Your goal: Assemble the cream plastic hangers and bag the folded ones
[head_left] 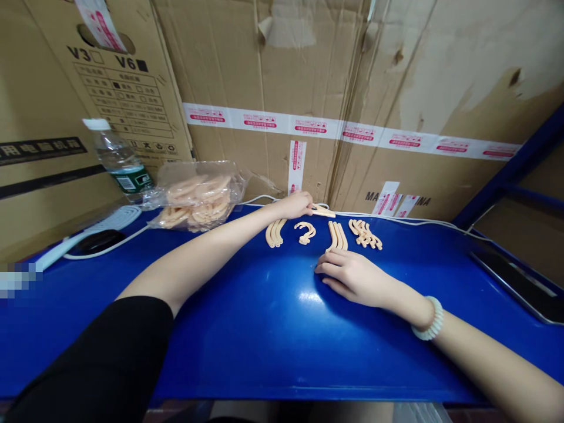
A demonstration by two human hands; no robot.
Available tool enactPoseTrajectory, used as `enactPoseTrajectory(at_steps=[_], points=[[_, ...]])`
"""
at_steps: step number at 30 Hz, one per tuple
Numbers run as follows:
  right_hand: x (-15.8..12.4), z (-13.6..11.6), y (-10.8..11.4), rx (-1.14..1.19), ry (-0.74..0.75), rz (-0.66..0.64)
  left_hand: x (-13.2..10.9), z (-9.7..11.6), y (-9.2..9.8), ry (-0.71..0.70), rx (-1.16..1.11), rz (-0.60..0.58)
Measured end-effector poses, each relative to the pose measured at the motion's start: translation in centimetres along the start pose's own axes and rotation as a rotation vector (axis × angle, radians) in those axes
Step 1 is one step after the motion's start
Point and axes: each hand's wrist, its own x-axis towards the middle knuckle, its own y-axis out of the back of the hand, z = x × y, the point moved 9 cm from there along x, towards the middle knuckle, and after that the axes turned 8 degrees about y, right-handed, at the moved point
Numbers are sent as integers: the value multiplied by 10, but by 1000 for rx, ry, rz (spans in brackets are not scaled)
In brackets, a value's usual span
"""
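My left hand (296, 205) reaches to the back of the blue table, its fingers closed on the end of a flat beige strip-like piece (324, 211). My right hand (352, 275) rests on the table with its fingers slightly apart and loosely bent. Its fingertips are at the near end of a group of beige curved strips (337, 236); whether they touch is unclear. Another set of curved strips (275, 233) lies below my left hand. Between these groups are thin hooked beige pieces (305, 232), and on the right is a cluster of small wavy ones (365, 234).
Clear plastic bags of beige pieces (198, 197) lie at the back left, beside a water bottle (123, 155). A white cable (396, 218) runs along the back, before tall cardboard boxes (247, 70). A dark phone-like device (520, 285) lies at the right.
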Motion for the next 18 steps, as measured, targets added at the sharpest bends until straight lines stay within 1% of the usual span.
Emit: enactPoseTrajectory(at_steps=[3, 5, 7, 9, 10, 11, 12, 13, 14, 15, 17, 18], points=[[-1, 5, 2, 6, -44, 34, -18, 3, 16, -27, -37, 69], [-5, 14, 7, 23, -118, 117, -38, 9, 27, -50, -69, 124], [-11, 28, 18, 70, -226, 262, -64, 20, 38, -76, -107, 165], [-21, 41, 33, 142, -334, 457, -93, 35, 44, -113, -167, 165], [-26, 45, 39, 196, -372, 556, -108, 44, 44, -137, -292, 130], [-29, 47, 44, 270, -394, 643, -121, 49, 43, -124, -436, 89], [-30, 47, 47, 361, -400, 707, -133, 54, 39, -101, -584, 39], [-29, 45, 47, 468, -394, 742, -143, 56, 29, -34, -732, -43], [-25, 42, 44, 587, -382, 744, -152, 59, 14, 49, -903, -164], [-19, 37, 39, 704, -373, 717, -161, 64, -1, 122, -1096, -272], [-10, 26, 26, 885, -390, 640, -176, 73, -21, 217, -1456, -386], [-7, 22, 21, 939, -411, 610, -180, 78, -28, 243, -1570, -419]])
